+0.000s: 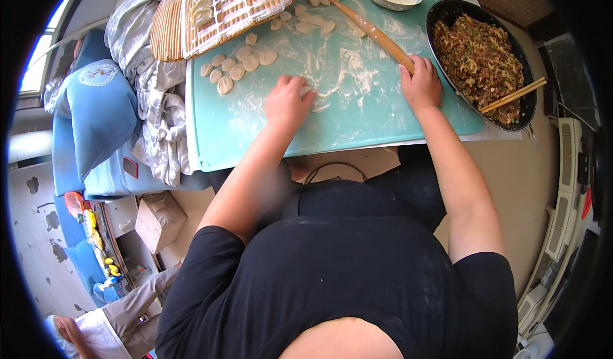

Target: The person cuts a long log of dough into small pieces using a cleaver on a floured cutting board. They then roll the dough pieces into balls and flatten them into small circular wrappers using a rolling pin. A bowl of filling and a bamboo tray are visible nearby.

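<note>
My right hand [421, 85] is wrapped round the near end of a wooden rolling pin [375, 34], which slants away to the far left across a floury turquoise board [255, 138]. To its left, my left hand [287, 100] rests on the board with fingers curled down. A small pale bit shows by its fingertips, perhaps dough; what the fingers hold is mostly hidden. Beyond that hand lies a group of small flattened dough pieces [237, 72]. More dough pieces [304, 27] are scattered farther back, near the pin's far tip.
A black pan [429, 30] of minced filling [476, 59] stands at the right, chopsticks [514, 95] across it. A metal bowl [392, 4] of flour is at the back. Far left, a woven tray [167, 30] bears a clear plastic divided tray [236, 4]. Another person [105, 333] is at lower left.
</note>
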Demonstrator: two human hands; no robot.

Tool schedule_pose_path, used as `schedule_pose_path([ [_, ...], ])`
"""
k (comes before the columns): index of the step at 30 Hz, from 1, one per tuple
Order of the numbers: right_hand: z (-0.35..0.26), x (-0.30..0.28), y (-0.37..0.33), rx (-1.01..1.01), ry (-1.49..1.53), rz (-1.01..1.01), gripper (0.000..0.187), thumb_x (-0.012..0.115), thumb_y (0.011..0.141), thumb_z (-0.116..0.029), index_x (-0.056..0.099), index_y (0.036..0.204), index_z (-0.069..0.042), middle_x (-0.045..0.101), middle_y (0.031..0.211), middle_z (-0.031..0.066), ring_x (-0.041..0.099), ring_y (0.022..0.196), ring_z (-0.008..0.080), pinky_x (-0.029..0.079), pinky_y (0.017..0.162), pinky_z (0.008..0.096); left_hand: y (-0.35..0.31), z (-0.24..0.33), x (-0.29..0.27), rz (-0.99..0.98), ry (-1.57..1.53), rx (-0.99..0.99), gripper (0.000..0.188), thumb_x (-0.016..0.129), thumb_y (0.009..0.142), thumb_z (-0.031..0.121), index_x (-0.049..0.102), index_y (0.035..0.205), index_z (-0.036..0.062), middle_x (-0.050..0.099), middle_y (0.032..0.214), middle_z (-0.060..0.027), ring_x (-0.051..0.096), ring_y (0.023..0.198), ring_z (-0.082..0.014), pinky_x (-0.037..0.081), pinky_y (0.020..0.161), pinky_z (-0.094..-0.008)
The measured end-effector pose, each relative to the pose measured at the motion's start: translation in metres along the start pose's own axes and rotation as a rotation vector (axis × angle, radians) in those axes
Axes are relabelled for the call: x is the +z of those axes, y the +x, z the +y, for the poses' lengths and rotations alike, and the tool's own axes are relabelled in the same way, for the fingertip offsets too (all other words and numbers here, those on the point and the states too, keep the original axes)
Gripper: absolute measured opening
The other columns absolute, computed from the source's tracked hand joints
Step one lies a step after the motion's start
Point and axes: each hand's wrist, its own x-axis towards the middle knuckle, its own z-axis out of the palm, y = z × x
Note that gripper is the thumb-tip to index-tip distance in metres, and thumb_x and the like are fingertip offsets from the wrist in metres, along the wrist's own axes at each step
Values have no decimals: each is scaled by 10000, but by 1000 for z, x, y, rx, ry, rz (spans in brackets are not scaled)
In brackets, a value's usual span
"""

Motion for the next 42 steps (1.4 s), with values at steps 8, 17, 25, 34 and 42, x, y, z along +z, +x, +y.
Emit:
schedule_pose_path([
  [8, -1, -1, -1, -1, -12, 4, 269, 615, 829, -268, 556, 1039, -111, 563, 1018, 79, 544, 953, 301, 464, 799, 406, 2, -8, 12, 107, -162, 161, 391, 729, 670, 97, 626, 1047, 73, 590, 1029, -96, 570, 938, -285, 482, 775, -346],
  [17, -1, -1, -1, -6, -9, 6, 270, 619, 825, -272, 561, 1034, -113, 564, 1015, 78, 540, 960, 297, 461, 805, 408, -1, -11, 12, 35, -342, 62, 360, 739, 657, 69, 648, 1005, 60, 633, 969, -66, 616, 804, -189, 494, 702, -294],
  [25, 0, 0, 0, 18, -11, -29, 297, 615, 828, -286, 561, 1065, -115, 561, 1043, 77, 535, 973, 299, 458, 815, 409, 41, 8, 5, 180, -48, 272, 397, 663, 769, 210, 585, 1145, 107, 563, 1162, -107, 489, 1107, -312, 383, 943, -416],
  [34, 0, -2, -4, 40, 7, -22, 290, 624, 827, -270, 568, 1060, -106, 580, 1043, 73, 546, 975, 298, 454, 824, 394, 48, 3, 42, -16, 333, 350, 533, 442, 909, 353, 341, 1405, 187, 145, 1514, -136, 95, 1386, -385, 73, 1106, -535],
  [42, 3, 4, -2, 8, 35, 40, 292, 619, 827, -273, 564, 1066, -115, 567, 1035, 73, 541, 975, 297, 454, 822, 406, 63, -15, 36, 4, 13, 275, 516, 437, 911, 291, 347, 1399, 148, 230, 1488, -145, 124, 1386, -375, 77, 1115, -509],
])
